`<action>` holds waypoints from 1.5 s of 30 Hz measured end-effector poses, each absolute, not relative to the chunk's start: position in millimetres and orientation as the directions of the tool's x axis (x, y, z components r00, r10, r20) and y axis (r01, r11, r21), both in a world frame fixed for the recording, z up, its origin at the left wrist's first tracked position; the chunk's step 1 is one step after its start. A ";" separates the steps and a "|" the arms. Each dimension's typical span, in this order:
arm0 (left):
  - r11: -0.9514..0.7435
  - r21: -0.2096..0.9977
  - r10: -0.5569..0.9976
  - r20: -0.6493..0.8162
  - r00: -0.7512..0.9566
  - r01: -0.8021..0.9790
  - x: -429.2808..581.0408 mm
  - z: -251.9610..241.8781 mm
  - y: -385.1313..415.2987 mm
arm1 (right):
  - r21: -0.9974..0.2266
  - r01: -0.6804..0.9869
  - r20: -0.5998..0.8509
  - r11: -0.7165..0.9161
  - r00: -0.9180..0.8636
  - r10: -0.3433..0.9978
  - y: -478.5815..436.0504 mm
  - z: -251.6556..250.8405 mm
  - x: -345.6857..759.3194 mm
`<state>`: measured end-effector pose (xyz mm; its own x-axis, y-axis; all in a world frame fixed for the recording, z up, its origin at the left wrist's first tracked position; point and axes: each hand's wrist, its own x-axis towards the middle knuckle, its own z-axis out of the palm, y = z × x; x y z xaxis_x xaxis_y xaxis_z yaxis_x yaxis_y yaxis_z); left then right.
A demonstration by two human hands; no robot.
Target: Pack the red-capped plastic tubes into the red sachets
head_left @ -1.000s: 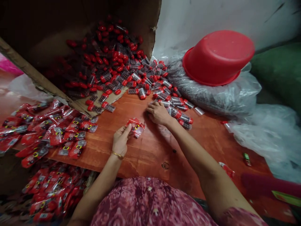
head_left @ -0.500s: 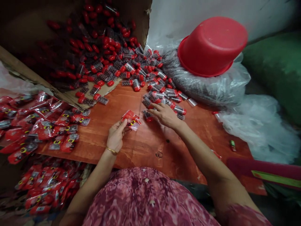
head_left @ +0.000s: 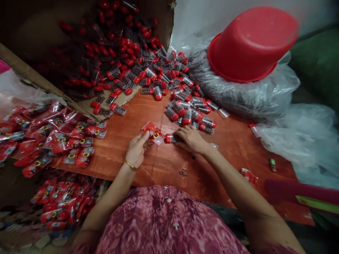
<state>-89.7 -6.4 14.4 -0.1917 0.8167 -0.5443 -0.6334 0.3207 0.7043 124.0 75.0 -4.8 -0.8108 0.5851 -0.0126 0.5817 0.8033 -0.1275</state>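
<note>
Pinched between thumb and fingers, a red printed plastic packet point(head_left: 151, 129) is held in my left hand point(head_left: 137, 148) over the wooden table. My right hand point(head_left: 192, 140) has its fingers closed round a small clear container with a red cap point(head_left: 171, 138), which lies on its side. The container's capped end points left and is close to the packet's right edge; whether they touch I cannot tell. Behind my right hand is a pile of similar red-capped containers point(head_left: 182, 106) with dark contents.
A cardboard box point(head_left: 39, 74) spills more containers at the back left. Filled red packets point(head_left: 55, 137) heap on the table's left side. A red tub point(head_left: 251, 42) sits upside down on a stuffed plastic bag point(head_left: 238, 102). Clear plastic point(head_left: 291, 141) and a small green item point(head_left: 272, 165) are at right.
My right hand has come back from the pile towards me with one container in its grasp. The left hand still holds the packet. The whole view has shifted slightly.
</note>
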 end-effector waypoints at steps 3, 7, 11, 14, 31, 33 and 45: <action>0.342 0.691 0.803 -0.567 -0.184 -0.637 -85.9 16.0 -6.5 | -0.264 0.651 0.064 0.712 -0.725 0.686 60.4 -11.6 130.7; 0.355 0.692 0.806 -0.567 -0.169 -0.628 -82.6 17.9 -6.4 | -0.584 0.583 0.237 0.565 -0.543 0.806 34.0 -16.2 135.2; 0.342 0.716 0.817 -0.546 -0.184 -0.609 -77.5 15.1 -5.7 | -0.771 0.427 0.335 0.472 -0.358 0.872 10.1 -17.1 126.9; 0.342 0.730 0.824 -0.536 -0.185 -0.592 -75.4 12.2 -6.1 | -0.779 0.391 0.388 0.490 -0.313 0.867 -1.5 -14.0 123.2; 0.287 0.805 0.884 -0.432 -0.180 -0.519 -68.7 15.0 -10.1 | -0.649 0.484 0.421 0.587 -0.413 0.807 -12.3 1.1 113.7; 0.279 0.786 0.887 -0.431 -0.166 -0.551 -64.1 15.5 -9.7 | -0.644 0.501 0.423 0.578 -0.396 0.815 -11.6 -0.3 111.3; 0.285 0.683 0.889 -0.450 -0.081 -0.672 -34.7 11.9 -6.2 | -0.654 0.583 0.446 0.482 -0.219 0.868 -17.0 -4.0 78.9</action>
<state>-34.7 -6.2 11.9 -0.0811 0.8892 -0.4502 -0.6724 0.2846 0.6833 78.9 -17.0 -4.0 -0.2189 0.8681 0.4455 0.5832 0.4824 -0.6535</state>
